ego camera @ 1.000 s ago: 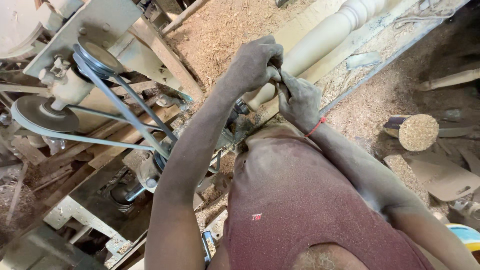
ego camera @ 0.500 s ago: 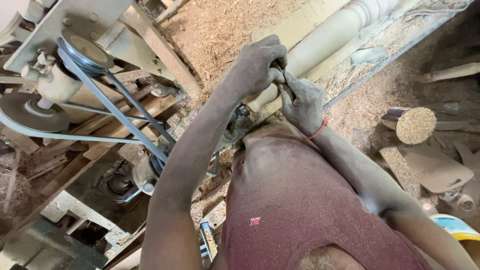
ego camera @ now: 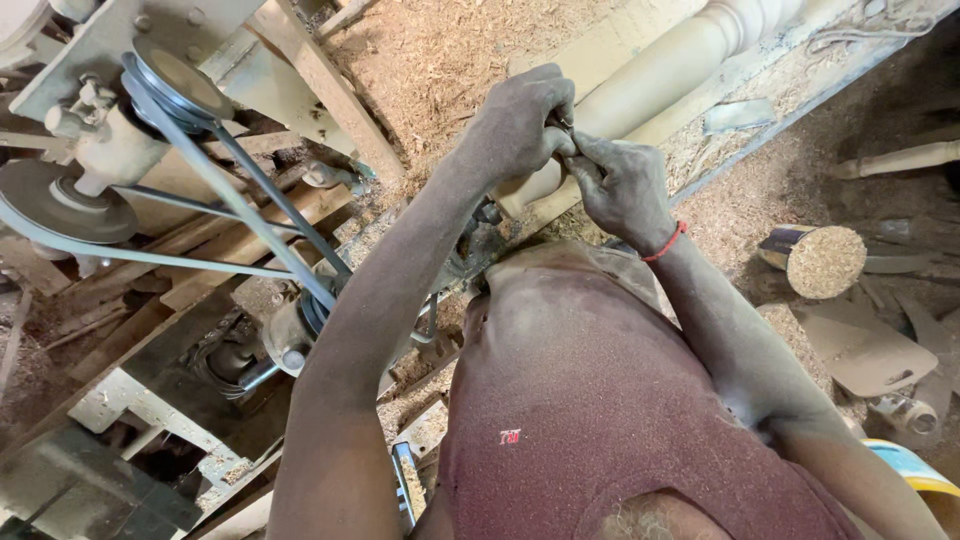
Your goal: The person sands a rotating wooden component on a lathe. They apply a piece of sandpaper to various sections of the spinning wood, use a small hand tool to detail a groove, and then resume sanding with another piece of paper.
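A pale turned wooden spindle (ego camera: 680,55) lies across the lathe, running up to the right. Both my hands meet at its lower end. My left hand (ego camera: 518,125) is curled shut over the wood, its fingertips pinching a small thin metal tool (ego camera: 566,128). My right hand (ego camera: 622,185), with a red thread at the wrist, grips the same tool from below, fingers touching the left hand. The tool's tip is hidden between the fingers. Dust coats both arms and my maroon shirt (ego camera: 600,400).
Grey pulleys (ego camera: 175,85) and a drive belt (ego camera: 250,200) stand at the left on a wooden frame (ego camera: 320,85). Sawdust (ego camera: 450,50) covers the bed. On the right are a tin full of sawdust (ego camera: 822,262), another turned piece (ego camera: 900,160) and wood scraps (ego camera: 865,350).
My hands stay joined at the spindle's end, with only small finger shifts. The view has drifted slightly, so the pulleys sit a little differently in the frame.
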